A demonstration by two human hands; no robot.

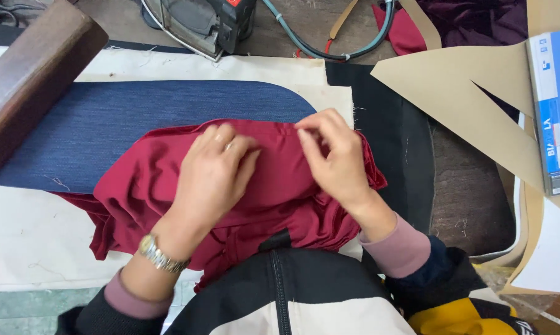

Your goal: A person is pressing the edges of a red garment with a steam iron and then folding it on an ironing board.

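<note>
A dark red, glossy fabric (274, 192) lies crumpled over the rounded end of the blue denim-covered ironing pad (137, 124), near the bench's front edge. The left hand (215, 177) presses flat on it; the right hand (333, 155) pinches its upper fold.

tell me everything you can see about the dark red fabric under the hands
The dark red fabric is a soft, slightly shiny cloth, crumpled into folds. It lies partly on a blue denim-covered pressing pad and partly on the white cloth beneath it, close to the person's body. The left hand lies flat on it; the right hand pinches its upper edge. The lower part bunches against the jacket.
</note>
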